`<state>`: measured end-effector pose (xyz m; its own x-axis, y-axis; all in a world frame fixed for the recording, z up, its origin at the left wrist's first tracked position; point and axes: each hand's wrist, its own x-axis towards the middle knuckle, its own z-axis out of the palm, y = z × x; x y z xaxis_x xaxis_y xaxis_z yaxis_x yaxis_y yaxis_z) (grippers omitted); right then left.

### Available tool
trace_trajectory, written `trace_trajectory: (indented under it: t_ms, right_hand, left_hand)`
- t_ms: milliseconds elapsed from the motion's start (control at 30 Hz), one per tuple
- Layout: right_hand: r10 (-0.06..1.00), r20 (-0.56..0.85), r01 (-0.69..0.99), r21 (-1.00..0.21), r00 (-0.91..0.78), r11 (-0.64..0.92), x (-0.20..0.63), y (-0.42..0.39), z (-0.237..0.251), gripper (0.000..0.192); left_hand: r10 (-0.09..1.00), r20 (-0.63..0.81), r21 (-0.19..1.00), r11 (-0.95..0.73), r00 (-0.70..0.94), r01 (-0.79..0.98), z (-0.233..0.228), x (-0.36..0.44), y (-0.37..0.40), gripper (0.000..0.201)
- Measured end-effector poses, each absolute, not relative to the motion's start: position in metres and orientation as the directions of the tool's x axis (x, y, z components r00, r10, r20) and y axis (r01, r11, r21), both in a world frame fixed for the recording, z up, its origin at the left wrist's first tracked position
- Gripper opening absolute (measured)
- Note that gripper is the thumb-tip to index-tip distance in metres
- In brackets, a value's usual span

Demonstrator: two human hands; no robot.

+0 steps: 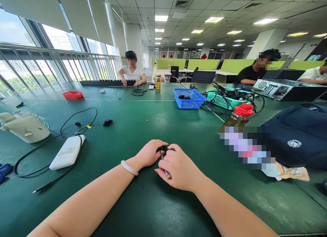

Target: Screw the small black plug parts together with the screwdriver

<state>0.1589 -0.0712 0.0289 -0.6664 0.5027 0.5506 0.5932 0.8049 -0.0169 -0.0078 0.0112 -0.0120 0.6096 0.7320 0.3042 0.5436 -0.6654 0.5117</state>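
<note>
Both my hands meet on the green table [153,128] just in front of me. My left hand [149,153], with a pale bangle on the wrist and a ring on one finger, pinches a small black part [162,149]. My right hand [178,167] is curled around a thin tool [166,172] with a brownish handle, whose tip points at that black part. Most of the part is hidden by my fingers.
A white power bank [66,152] with a black cable lies to the left, near a cream kettle-like container [25,126]. A small black piece [107,122], a blue basket [189,98], a red-capped bottle [238,116] and a dark bag [296,138] lie around. Other people sit at the far side.
</note>
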Motion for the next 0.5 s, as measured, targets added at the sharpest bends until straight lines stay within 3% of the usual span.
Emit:
trace_trajectory:
  t_ms: [200,500]
  right_hand:
    - [0.575,0.368,0.635,0.058,-0.731,0.770,0.146,-0.080,0.020,0.026]
    - [0.643,0.350,0.696,0.036,-0.681,0.717,0.148,-0.082,0.024,0.032]
  left_hand:
    - [0.753,0.273,0.497,-0.644,0.599,0.582,-0.013,-0.009,0.011,0.041]
    - [0.757,0.259,0.484,-0.639,0.600,0.598,-0.011,-0.008,0.011,0.034]
